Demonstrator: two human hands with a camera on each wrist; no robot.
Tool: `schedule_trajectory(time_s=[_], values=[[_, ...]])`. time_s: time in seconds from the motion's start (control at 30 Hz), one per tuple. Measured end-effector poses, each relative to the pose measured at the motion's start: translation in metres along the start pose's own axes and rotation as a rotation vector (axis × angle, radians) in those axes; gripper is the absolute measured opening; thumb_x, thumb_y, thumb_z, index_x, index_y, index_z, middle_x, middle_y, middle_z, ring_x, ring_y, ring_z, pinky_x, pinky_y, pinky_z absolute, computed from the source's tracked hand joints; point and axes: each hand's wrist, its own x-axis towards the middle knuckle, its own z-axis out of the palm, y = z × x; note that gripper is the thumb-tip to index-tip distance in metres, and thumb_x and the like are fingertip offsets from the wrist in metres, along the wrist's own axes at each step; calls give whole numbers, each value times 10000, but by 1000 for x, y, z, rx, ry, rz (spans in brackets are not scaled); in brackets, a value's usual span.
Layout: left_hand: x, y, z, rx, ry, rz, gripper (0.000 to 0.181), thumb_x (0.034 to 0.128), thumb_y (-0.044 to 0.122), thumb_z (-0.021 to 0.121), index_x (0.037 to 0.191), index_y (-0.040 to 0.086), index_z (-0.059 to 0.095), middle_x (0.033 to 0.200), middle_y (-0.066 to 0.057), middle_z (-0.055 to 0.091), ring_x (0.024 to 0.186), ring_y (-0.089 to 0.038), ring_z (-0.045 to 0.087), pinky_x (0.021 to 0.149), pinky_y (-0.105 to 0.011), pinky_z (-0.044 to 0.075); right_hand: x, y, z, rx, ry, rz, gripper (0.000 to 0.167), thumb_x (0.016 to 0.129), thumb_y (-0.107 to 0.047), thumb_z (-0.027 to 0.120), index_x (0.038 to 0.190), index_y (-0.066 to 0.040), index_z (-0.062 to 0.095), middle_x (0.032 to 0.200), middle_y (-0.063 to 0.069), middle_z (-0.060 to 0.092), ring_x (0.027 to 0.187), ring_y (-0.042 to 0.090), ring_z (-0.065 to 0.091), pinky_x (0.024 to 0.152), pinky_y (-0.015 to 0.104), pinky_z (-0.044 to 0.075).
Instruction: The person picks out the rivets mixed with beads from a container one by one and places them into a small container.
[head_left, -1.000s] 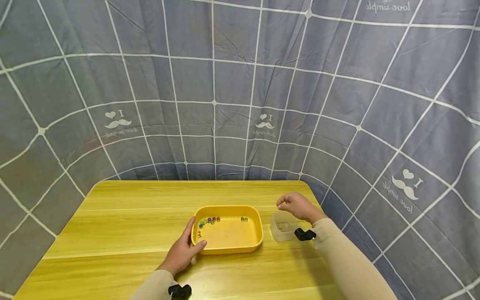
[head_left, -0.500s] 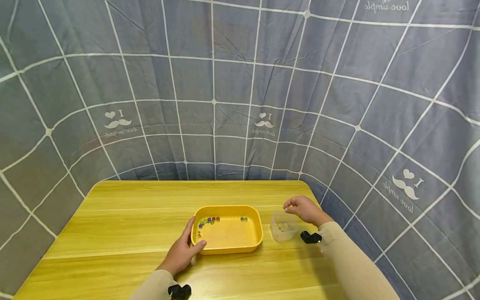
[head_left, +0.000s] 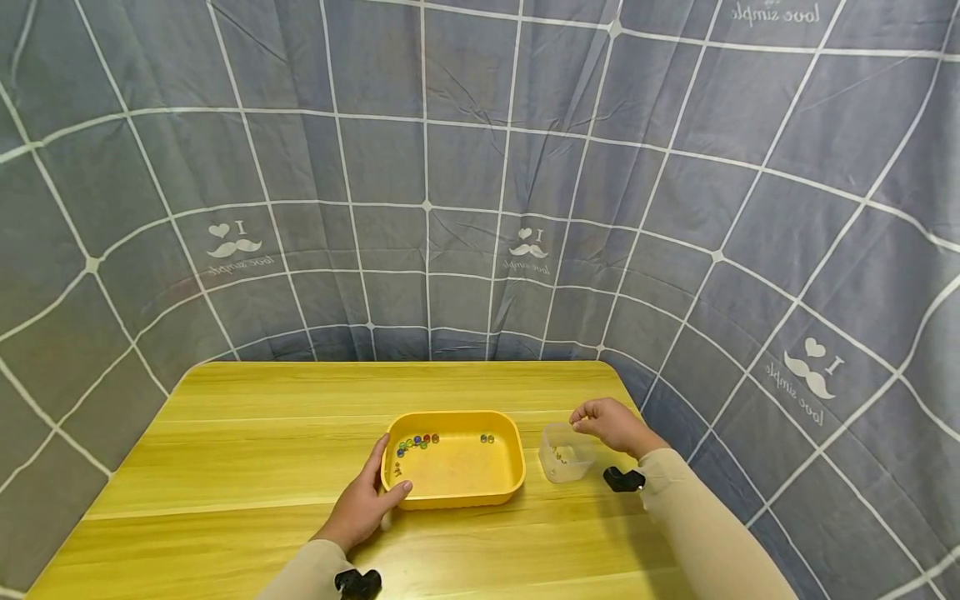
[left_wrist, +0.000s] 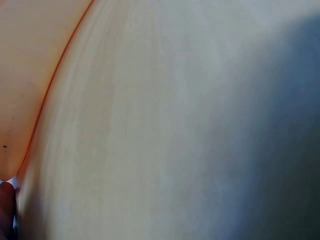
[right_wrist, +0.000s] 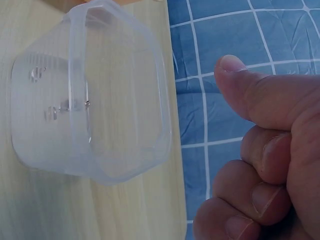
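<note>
The left hand grips the left end of a yellow tray, its thumb over the near rim. Inside lie several coloured beads along the left and back, two more at the back right, and small brownish bits. In the left wrist view a fingertip touches the tray's edge. The right hand hovers by the back right corner of a clear box with tiny pieces inside. In the right wrist view this hand has curled fingers; no held object shows.
The wooden table extends left of the tray and in front of it. A grey-blue checked curtain hangs behind the table and around its sides. The table's right edge runs just beyond the clear box and the right hand.
The right hand has moved a little right and slightly nearer the person, uncovering more of the clear box. The left hand and the tray stay about where they were.
</note>
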Motion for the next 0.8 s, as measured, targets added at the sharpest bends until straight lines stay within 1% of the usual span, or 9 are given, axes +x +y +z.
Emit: schedule_trajectory(time_s=[0.07,0.2,0.33,0.6,0.8], values=[[0,0,0,-1,0,0,945,996,444,723,1709,330,114,1646,-223,429,1433,-418,535,1099,-583,478,-1,1,1,3,-2,5,164,1034,-171,678,1100,-64,782,1064,43,759,967,181,656,859,422,547],[0,1,0,-4,-1,-1,945,996,429,727,1710,323,116,1631,-229,449,1414,-408,557,1080,-568,493,-1,3,1,13,-5,9,171,1035,-163,675,1113,-50,778,1109,63,766,1034,219,685,895,462,562],[-1,2,-1,0,0,-5,943,997,423,727,1710,324,116,1636,-222,445,1423,-410,547,1089,-568,486,-2,5,3,33,0,22,166,1034,-154,674,1116,-54,778,1126,61,768,1080,234,694,921,473,565],[-7,-2,-9,2,-14,-2,941,1004,425,717,1712,316,107,1655,-218,416,1454,-425,509,1115,-591,463,-12,2,11,41,12,35,142,1026,-148,683,1093,-78,787,1138,62,769,1092,242,700,917,480,572],[-10,-6,-14,-6,-34,5,946,1001,436,718,1712,320,104,1653,-218,420,1451,-414,518,1104,-573,476,-19,-4,17,42,18,56,139,1020,-151,693,1089,-80,792,1145,60,771,1099,242,701,921,476,573]])
